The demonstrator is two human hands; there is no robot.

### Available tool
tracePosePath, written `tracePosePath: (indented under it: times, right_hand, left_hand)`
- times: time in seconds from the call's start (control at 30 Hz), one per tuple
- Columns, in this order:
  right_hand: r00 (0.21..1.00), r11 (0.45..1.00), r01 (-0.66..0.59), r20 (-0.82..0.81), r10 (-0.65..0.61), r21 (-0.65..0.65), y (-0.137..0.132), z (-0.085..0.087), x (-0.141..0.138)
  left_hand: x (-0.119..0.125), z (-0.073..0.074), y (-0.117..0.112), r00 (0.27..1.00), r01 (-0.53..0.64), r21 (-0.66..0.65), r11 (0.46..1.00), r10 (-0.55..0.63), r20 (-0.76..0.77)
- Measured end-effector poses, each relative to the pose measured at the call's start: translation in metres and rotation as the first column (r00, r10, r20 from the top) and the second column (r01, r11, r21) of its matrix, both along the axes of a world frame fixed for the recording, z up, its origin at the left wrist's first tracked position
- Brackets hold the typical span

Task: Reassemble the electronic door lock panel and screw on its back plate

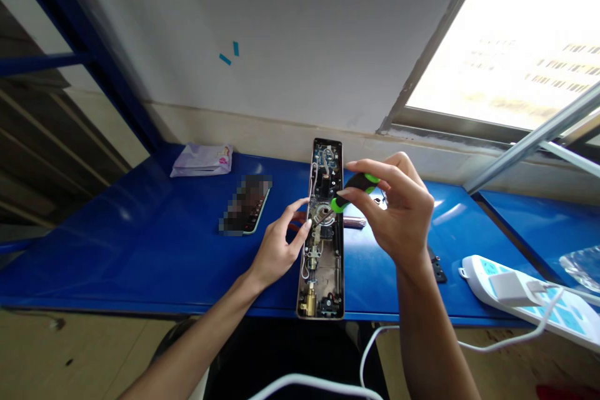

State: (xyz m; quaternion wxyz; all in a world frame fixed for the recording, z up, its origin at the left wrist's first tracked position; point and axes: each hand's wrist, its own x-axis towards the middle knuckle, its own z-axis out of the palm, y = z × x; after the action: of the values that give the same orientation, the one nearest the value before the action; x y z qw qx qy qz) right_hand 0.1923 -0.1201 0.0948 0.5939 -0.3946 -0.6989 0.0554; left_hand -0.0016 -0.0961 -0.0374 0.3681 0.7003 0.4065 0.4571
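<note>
A long, narrow electronic door lock lies across the blue table with its inside facing up. It shows a circuit board at the far end, wires, a round part in the middle and brass pieces near me. My left hand grips the lock's left edge, thumb over the rim and index finger along the side. In my right hand is a black and green screwdriver, tilted, handle up to the right. Its shaft points down-left into the lock beside the round part; whether the tip sits in a screw cannot be made out.
On the blue table, a phone lies left of the lock, with a tissue pack behind it. A white power strip with a plugged-in charger and cable is at right. A dark flat part lies behind my right wrist.
</note>
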Motion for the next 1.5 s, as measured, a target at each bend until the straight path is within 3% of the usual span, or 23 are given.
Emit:
tracePosePath:
  times: [0.07,0.2,0.4,0.57,0.63,0.77,0.97,1.17,1.23,1.37,1.43,1.5]
  right_hand:
    - [0.998,0.999,-0.053,0.029,0.053,0.0,0.0,0.0,0.001]
    - [0.958,0.956,-0.286,-0.012,0.285,-0.063,-0.001,0.0,0.001]
    - [0.999,0.997,0.002,0.053,-0.007,0.077,0.0,0.001,-0.002]
    - [0.97,0.97,-0.242,0.01,0.243,-0.02,0.0,-0.001,-0.003]
    - [0.98,0.98,-0.199,-0.011,0.199,0.017,-0.001,-0.001,-0.003]
    - [0.998,0.995,0.013,0.053,-0.019,0.102,-0.002,0.001,-0.004]
    - [0.973,0.973,-0.229,0.02,0.23,-0.036,-0.006,0.0,-0.005]
    - [0.999,0.994,0.047,0.017,-0.049,0.097,-0.005,-0.002,-0.007]
    - [0.999,0.999,0.004,0.042,-0.006,0.043,-0.005,-0.002,-0.005]
    - [0.955,0.954,-0.286,0.056,0.292,-0.093,-0.008,-0.002,-0.004]
    - [0.965,0.968,-0.242,0.087,0.246,-0.061,-0.009,-0.001,-0.007]
    - [0.986,0.994,-0.105,0.131,0.1,0.029,-0.008,-0.001,-0.012]
  left_hand:
    - [0.0,0.0,0.0,1.0,-0.004,0.002,1.0,0.004,0.0]
    - [0.001,0.0,0.0,1.0,-0.003,-0.006,1.0,0.003,-0.002]
    - [0.001,0.0,0.0,1.0,-0.009,-0.004,1.0,0.009,0.006]
    - [0.001,0.0,0.0,1.0,0.005,-0.02,1.0,-0.005,0.008]
    - [0.001,0.0,0.0,1.0,-0.003,-0.009,1.0,0.003,0.0]
    - [0.001,0.0,0.0,1.0,-0.015,0.009,1.0,0.015,-0.001]
    - [0.001,0.0,0.0,1.0,-0.003,0.009,1.0,0.003,-0.002]
    - [0.002,-0.001,0.0,1.0,-0.014,0.025,1.0,0.014,0.002]
    - [0.002,0.0,0.0,1.0,-0.011,0.013,1.0,0.011,0.002]
    - [0.002,0.0,0.0,1.0,-0.014,-0.002,1.0,0.014,0.013]
    - [0.002,-0.001,0.001,0.999,-0.015,-0.006,1.0,0.015,0.033]
    - [0.002,-0.003,0.002,0.998,-0.01,-0.018,1.0,0.011,0.059]
